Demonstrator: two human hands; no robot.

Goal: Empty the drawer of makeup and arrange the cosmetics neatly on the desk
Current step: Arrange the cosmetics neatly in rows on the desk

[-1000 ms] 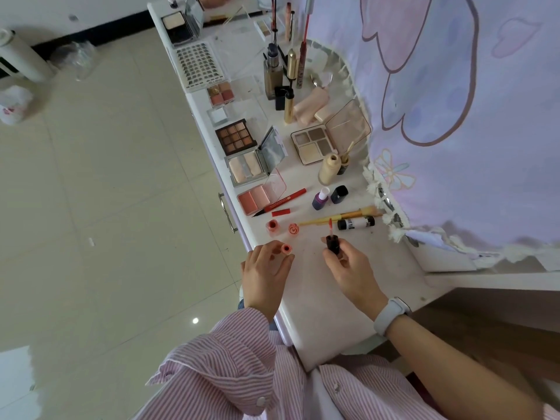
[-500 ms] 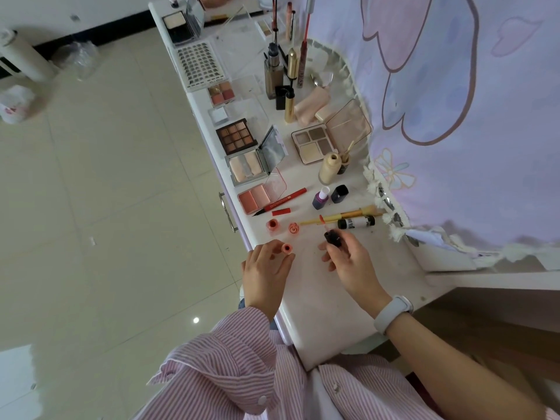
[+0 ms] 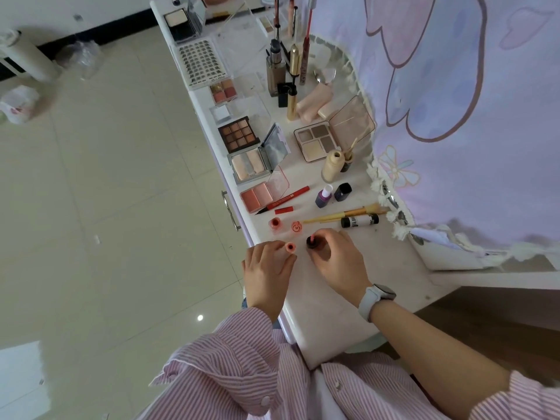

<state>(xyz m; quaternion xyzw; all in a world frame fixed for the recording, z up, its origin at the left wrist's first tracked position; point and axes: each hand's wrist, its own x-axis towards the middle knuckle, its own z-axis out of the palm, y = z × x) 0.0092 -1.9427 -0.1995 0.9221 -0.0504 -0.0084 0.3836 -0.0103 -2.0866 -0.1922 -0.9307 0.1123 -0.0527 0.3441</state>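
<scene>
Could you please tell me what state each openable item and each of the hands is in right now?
Blush compact: lid open.
Highlighter compact: mirror lid open.
Large eyeshadow palette: lid raised.
Red eyeliner pen: uncapped, cap beside it.
Purple bottle: capped, upright.
Black tube: lying flat.
Left hand: pinches a small peach bottle.
Right hand: grips a dark bottle.

The person wears a pink-and-white striped shirt with buttoned cuffs, and a pale grey wristwatch on the right wrist.
</scene>
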